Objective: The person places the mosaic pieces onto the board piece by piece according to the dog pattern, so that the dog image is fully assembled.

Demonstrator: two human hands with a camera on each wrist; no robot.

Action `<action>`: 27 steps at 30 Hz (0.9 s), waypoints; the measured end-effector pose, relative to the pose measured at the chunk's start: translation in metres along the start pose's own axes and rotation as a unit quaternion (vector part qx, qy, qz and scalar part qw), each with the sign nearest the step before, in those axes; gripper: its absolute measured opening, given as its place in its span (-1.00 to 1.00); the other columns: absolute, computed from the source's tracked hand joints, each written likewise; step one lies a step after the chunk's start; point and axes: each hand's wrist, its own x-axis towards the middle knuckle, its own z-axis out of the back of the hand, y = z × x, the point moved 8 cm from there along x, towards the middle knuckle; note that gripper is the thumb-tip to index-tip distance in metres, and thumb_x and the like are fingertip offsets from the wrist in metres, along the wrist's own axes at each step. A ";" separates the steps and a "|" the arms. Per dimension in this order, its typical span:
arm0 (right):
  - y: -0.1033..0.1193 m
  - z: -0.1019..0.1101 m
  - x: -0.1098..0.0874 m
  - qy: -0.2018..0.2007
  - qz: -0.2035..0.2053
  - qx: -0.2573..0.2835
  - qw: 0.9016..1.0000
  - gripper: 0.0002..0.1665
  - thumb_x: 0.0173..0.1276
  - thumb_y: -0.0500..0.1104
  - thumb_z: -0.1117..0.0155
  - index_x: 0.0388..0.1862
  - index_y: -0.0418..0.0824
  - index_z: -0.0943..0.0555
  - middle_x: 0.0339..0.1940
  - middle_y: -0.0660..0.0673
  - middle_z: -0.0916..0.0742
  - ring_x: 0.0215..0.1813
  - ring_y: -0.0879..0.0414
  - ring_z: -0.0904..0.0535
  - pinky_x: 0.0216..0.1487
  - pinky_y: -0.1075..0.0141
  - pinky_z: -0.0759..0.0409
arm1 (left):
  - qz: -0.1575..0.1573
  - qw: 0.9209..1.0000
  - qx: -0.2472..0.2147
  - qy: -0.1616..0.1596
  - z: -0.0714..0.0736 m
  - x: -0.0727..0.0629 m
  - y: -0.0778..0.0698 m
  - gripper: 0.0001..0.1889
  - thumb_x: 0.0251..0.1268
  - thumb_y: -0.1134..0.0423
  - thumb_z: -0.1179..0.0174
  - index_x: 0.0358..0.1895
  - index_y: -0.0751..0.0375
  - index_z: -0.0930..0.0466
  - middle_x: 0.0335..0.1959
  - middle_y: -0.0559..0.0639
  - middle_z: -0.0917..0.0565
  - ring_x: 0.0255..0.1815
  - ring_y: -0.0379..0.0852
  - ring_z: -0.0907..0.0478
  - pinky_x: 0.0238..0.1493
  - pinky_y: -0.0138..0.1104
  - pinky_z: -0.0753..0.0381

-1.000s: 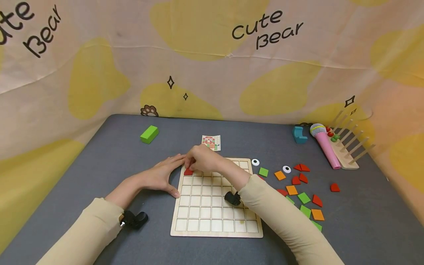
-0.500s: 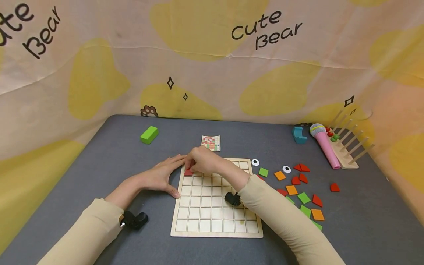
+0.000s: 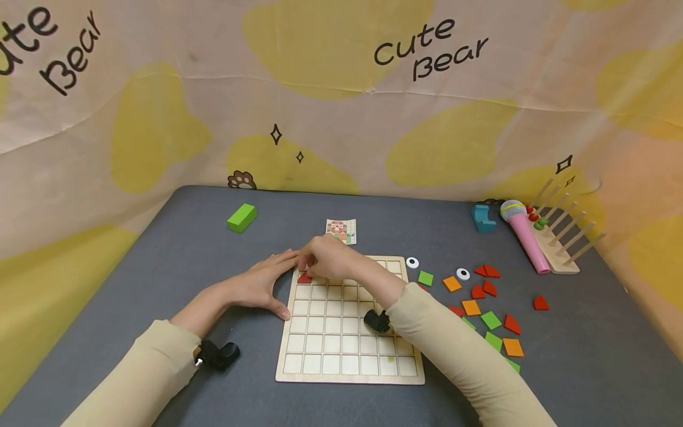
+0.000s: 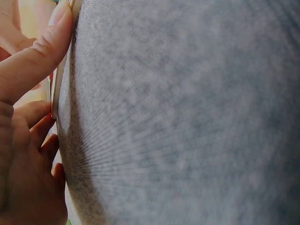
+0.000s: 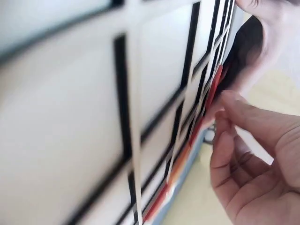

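My left hand [image 3: 258,281] lies spread along the left edge of the wooden grid board [image 3: 312,378], thumb and fingers touching that edge. My right hand [image 3: 331,256] reaches across the board to its far left corner. Its thumb and curled fingers pinch at a small red piece [image 3: 305,278] in a cell of the left column. In the right wrist view the fingertips [image 5: 228,99] are right at this red piece [image 5: 213,90]. More red pieces and an orange piece [image 5: 179,164] show along the far row there, hidden behind the right hand in the head view.
A printed pattern card [image 3: 341,230] lies beyond the board. Loose red, green and orange pieces [image 3: 472,307] and white rings [image 3: 463,274] are scattered at right. Farther off are a green block [image 3: 242,217], a blue piece [image 3: 483,218], a pink microphone [image 3: 528,243] and a pegged stand [image 3: 560,255].
The red piece under my right fingertips has shifted slightly in its cell. Both hands have kept nearly the same place; the whole head view has moved a little.
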 end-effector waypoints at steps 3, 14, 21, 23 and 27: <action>-0.004 0.011 -0.005 -0.009 -0.008 -0.002 1.000 -0.90 0.22 -0.30 -0.39 -0.28 -0.17 -0.75 -0.34 -0.06 -0.77 -0.31 0.19 -0.58 -0.28 0.45 -0.50 | -0.001 1.000 0.006 -0.001 -0.001 0.001 0.000 0.26 -0.25 -0.16 -0.57 0.57 0.18 -0.04 0.62 0.23 -0.06 0.64 0.32 0.08 0.54 0.31 0.06; -0.060 0.067 -0.062 -0.028 -0.067 0.036 0.997 -0.90 0.27 -0.27 -0.38 -0.23 -0.19 -0.73 -0.33 -0.04 -0.76 -0.27 0.15 -0.62 -0.21 0.35 -0.58 | 0.013 1.000 0.005 0.003 -0.003 0.003 0.002 0.28 -0.25 -0.18 -0.57 0.58 0.17 -0.01 0.63 0.13 -0.06 0.66 0.24 0.12 0.58 0.26 0.08; -0.100 0.089 -0.111 -0.006 -0.080 0.039 0.996 -0.83 0.24 -0.31 -0.39 -0.18 -0.16 -0.72 -0.20 -0.09 -0.78 -0.22 0.15 -0.61 -0.16 0.31 -0.62 | 0.014 1.000 0.000 0.000 -0.003 0.001 0.001 0.28 -0.25 -0.16 -0.57 0.58 0.18 -0.01 0.63 0.13 -0.06 0.66 0.25 0.12 0.57 0.27 0.09; -0.109 0.090 -0.123 0.006 -0.085 0.041 0.996 -0.80 0.22 -0.32 -0.40 -0.17 -0.14 -0.73 -0.19 -0.10 -0.79 -0.21 0.15 -0.62 -0.17 0.32 -0.63 | 0.015 1.000 -0.002 0.000 -0.003 0.001 0.000 0.28 -0.25 -0.16 -0.57 0.58 0.18 -0.01 0.63 0.13 -0.05 0.66 0.25 0.12 0.57 0.28 0.09; -0.122 0.085 -0.142 0.031 -0.086 0.036 0.995 -0.76 0.18 -0.35 -0.42 -0.17 -0.11 -0.75 -0.17 -0.10 -0.79 -0.17 0.12 -0.64 -0.19 0.36 -0.65 | 0.018 1.000 -0.002 0.001 -0.002 0.001 0.000 0.28 -0.24 -0.17 -0.56 0.59 0.15 0.00 0.64 0.12 -0.03 0.66 0.25 0.13 0.55 0.31 0.09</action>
